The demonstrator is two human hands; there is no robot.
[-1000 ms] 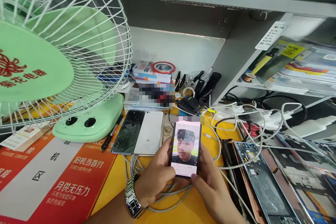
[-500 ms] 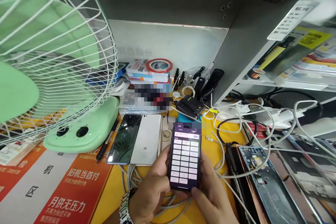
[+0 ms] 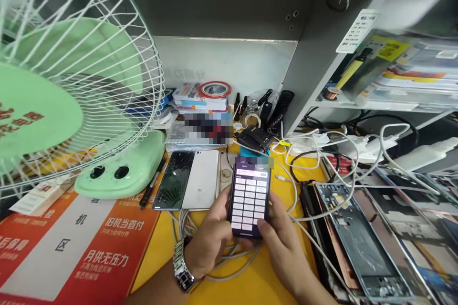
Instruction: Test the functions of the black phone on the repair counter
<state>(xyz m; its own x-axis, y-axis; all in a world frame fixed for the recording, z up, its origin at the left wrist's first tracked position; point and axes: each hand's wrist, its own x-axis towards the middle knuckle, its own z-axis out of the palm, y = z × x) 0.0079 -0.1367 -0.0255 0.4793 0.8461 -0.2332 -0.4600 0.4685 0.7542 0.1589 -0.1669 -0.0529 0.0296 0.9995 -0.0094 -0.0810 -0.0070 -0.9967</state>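
Both hands hold a black smartphone point(image 3: 248, 198) upright over a yellow counter mat point(image 3: 229, 286). Its lit screen shows a dark purple page with a grid of pale buttons. My left hand point(image 3: 209, 233) grips its lower left side, with a steel link watch point(image 3: 182, 264) on that wrist. My right hand point(image 3: 282, 248) holds the right edge, thumb resting near the bottom of the screen. Just beyond my left hand lie a phone with a cracked screen point(image 3: 174, 180) and a white phone point(image 3: 201, 180), face down.
A green desk fan point(image 3: 121, 171) stands at left on an orange printed sign point(image 3: 82, 243). White cables point(image 3: 322, 190) tangle at right, above an opened phone frame point(image 3: 358, 240). A grey shelf point(image 3: 375, 102) holds papers; a tape roll point(image 3: 213, 89) sits on stacked boxes.
The phone's screen went from a picture of a person to the button grid. The view has swung, and both hands and the phone now sit slightly higher and further left.
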